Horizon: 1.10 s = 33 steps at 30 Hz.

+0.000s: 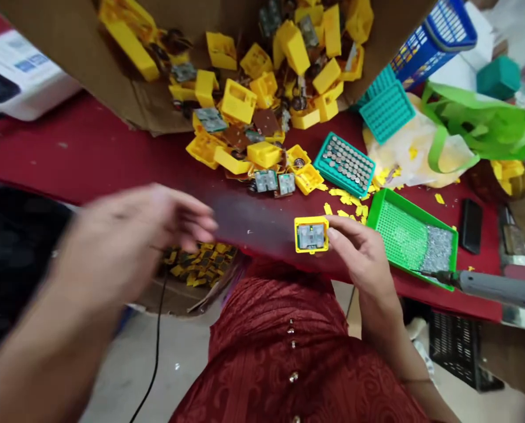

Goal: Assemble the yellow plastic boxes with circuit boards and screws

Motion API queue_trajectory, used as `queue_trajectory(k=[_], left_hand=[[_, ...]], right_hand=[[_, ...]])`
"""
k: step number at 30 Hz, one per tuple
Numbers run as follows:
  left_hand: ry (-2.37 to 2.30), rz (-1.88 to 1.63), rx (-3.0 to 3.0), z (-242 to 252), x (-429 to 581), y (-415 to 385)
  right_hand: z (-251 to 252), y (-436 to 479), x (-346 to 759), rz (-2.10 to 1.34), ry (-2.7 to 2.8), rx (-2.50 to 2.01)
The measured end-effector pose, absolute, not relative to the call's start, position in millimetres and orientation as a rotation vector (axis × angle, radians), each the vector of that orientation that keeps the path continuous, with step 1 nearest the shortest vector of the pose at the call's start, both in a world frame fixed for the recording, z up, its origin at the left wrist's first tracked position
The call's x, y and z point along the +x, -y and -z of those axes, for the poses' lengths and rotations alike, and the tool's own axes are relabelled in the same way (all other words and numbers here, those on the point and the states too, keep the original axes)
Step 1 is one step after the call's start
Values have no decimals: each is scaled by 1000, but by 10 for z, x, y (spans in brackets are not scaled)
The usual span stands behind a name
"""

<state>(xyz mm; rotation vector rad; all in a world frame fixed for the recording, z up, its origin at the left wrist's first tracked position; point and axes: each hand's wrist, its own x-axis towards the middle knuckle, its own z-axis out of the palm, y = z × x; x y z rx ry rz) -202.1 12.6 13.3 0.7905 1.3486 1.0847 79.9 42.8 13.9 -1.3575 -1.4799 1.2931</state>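
Observation:
Pinched between thumb and fingers of my right hand [361, 249] is a small yellow plastic case [311, 251] with a circuit board [311, 235] inside, its open side facing me. My left hand [143, 229], smeared by motion, hovers over the table's front edge with fingers stretched out and nothing visible in them. Beyond both hands lies a pile of yellow case halves [239, 101] with boards and wires, spilling from a cardboard box [112, 88]. A teal tray of round silver pieces [345, 164] stands past my right hand, with small yellow parts [348, 200] scattered before it.
A green tray [405, 214] with many small metal bits sits right of my right hand; a grey screwdriver-like tool [495, 288] reaches over its corner. Farther right are a phone [471, 225] and a green bag [478, 117]. Below the table edge, a box holds yellow pieces [200, 263].

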Motion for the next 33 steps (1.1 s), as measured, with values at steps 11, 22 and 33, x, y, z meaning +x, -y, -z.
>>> queue_trajectory(k=[11,22,33], left_hand=[[-985,-1025,742,81,-716,-148],[-970,-964,476,54,-729,-216],[-655,-986,313,85,-803,-315]], right_hand=[[-79,-348,970,-1466,1293,-1394],[-49,-896,1143,-661,1717,-1545],[205,-1529,973,-169,2147,-1761]])
